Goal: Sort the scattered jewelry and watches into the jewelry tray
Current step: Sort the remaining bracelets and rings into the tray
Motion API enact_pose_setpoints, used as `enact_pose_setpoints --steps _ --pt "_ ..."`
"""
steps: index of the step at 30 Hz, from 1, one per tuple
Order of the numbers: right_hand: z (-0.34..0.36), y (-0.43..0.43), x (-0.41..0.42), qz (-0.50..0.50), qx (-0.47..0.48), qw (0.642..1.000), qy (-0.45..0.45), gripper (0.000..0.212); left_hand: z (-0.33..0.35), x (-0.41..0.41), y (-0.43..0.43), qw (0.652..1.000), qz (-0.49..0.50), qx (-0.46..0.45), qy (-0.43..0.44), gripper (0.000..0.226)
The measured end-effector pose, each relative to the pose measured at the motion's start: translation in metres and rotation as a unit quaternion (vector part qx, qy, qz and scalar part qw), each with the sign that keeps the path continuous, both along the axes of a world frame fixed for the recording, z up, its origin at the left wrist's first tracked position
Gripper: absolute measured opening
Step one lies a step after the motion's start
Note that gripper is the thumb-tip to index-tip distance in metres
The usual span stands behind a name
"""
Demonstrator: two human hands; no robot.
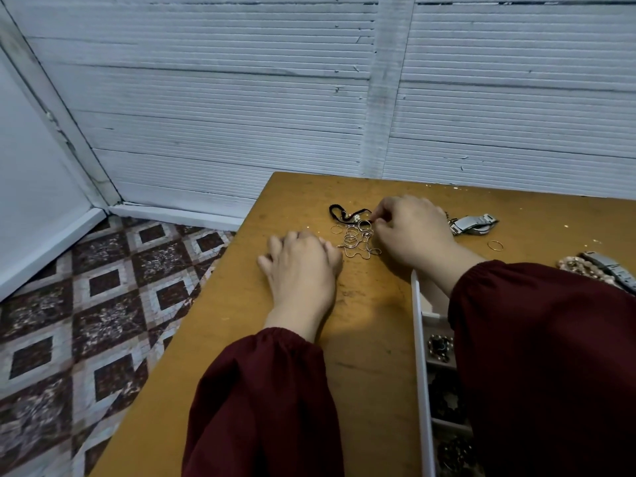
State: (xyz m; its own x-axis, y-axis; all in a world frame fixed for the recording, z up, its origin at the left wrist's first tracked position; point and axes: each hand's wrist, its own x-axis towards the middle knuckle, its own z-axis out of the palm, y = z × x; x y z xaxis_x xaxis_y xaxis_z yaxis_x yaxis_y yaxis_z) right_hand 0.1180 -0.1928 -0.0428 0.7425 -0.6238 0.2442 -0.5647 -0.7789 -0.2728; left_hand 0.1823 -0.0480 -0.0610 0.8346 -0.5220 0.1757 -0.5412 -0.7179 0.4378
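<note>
A tangle of thin chains and rings lies on the wooden table, with a black cord bracelet just behind it. My right hand reaches over the pile and pinches a small ring at its far edge. My left hand rests flat on the table, left of the pile. A silver watch lies right of my right hand, and a loose gold ring beyond it. The white jewelry tray stands at the right, partly hidden by my right sleeve, with dark pieces in its compartments.
A pink bead bracelet and a second metal watch band lie at the far right. The table's left edge drops to a patterned tile floor. A white ribbed wall stands behind.
</note>
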Motion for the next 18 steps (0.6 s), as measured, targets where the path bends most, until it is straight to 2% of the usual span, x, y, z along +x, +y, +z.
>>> enact_pose_setpoints --steps 4,18 --pt "-0.001 0.000 0.005 -0.003 -0.006 1.000 0.013 0.020 0.004 0.001 0.002 0.999 -0.009 -0.034 0.013 0.026" --pt "-0.006 -0.005 0.021 -0.018 -0.064 0.997 0.034 0.016 0.003 0.004 0.005 0.998 -0.010 -0.060 0.018 0.023"
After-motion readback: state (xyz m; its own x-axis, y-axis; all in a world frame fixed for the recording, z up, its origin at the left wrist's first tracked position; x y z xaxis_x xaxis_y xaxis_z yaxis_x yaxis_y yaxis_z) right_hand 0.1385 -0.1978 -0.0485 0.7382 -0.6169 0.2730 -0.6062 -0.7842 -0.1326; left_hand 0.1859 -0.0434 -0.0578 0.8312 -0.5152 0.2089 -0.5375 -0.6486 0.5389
